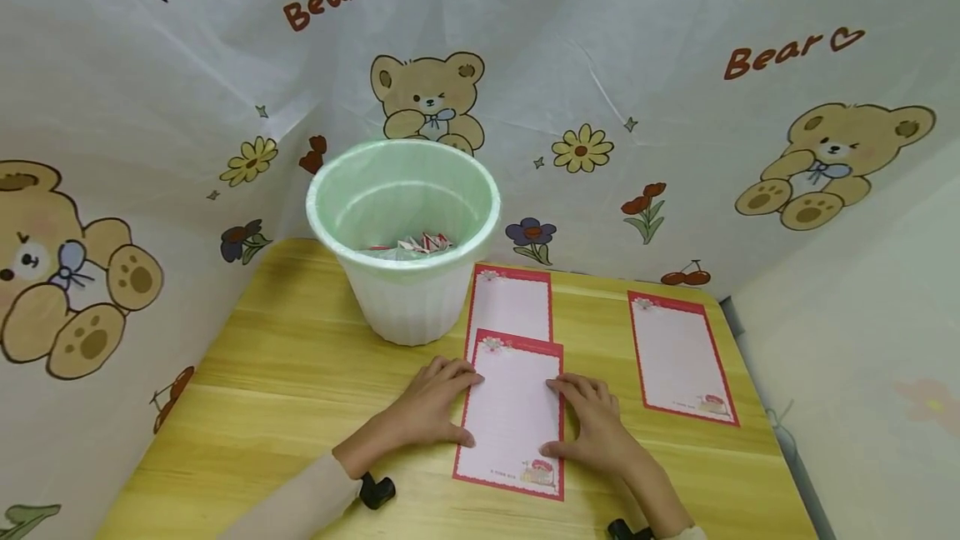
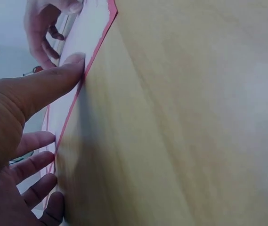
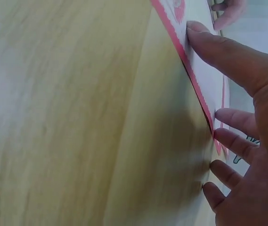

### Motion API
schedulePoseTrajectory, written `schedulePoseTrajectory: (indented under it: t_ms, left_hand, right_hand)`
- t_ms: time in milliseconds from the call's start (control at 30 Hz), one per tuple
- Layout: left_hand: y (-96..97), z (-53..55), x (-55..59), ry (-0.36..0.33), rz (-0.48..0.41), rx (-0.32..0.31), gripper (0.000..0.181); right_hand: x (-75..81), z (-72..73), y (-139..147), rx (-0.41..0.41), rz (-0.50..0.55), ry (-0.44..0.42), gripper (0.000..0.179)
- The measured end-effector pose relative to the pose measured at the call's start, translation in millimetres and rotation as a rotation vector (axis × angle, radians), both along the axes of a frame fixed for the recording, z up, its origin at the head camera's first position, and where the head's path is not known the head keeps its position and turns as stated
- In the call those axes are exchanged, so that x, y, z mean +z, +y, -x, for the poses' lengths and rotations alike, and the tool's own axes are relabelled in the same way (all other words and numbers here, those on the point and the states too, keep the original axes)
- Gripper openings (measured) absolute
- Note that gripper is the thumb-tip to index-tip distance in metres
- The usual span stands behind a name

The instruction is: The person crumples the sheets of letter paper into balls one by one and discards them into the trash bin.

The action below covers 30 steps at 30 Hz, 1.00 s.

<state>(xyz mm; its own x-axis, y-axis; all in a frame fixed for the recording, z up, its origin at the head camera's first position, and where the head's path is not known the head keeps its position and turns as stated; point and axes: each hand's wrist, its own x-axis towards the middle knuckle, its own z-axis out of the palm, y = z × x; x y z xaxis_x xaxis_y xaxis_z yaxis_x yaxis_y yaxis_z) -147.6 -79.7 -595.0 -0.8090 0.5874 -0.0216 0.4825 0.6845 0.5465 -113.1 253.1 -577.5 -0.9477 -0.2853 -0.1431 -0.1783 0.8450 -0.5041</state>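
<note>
A sheet of red-bordered letter paper (image 1: 513, 415) lies in front of me, overlapping the lower part of another such sheet (image 1: 517, 302) behind it. At its left edge rests my left hand (image 1: 427, 407), thumb and fingertips touching the border, the other fingers on the wood. On the opposite edge my right hand (image 1: 596, 427) touches the sheet with thumb and index finger. Both hands have loosely spread fingers. In the right wrist view, the near sheet's edge (image 3: 190, 70) lifts slightly off the wood beneath the thumb.
A pale green bucket (image 1: 408, 290) with crumpled red-and-white scraps (image 1: 423, 244) inside stands at the back left of the wooden table (image 1: 300, 382). A third red-bordered sheet (image 1: 678, 357) lies at the right. Behind hangs a bear-print curtain (image 1: 525, 40).
</note>
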Motion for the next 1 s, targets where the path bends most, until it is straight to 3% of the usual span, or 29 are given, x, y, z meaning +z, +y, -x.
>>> schedulePoseTrajectory:
  t_ms: [267,433,800,1000]
  left_hand:
    - [4.0,3.8,1.2,-0.015,0.064,-0.022,0.111]
    - [4.8,4.8,2.6,-0.001,0.091,-0.021,0.107]
    - [6.6,-0.6,3.9,0.019,0.036,0.004,0.055]
    - [7.0,4.3,1.7,0.108,-0.037,0.037,0.020]
  right_hand:
    - [-2.1,4.1,3,0.001,-0.027,0.013,0.103]
    - [-3.9,7.6,3,0.004,0.007,0.029,0.099]
    - [-7.1,9.1,1,0.003,0.078,0.104,0.049]
    - [-10.7,12.5,-3,0.007,0.069,0.230,0.022]
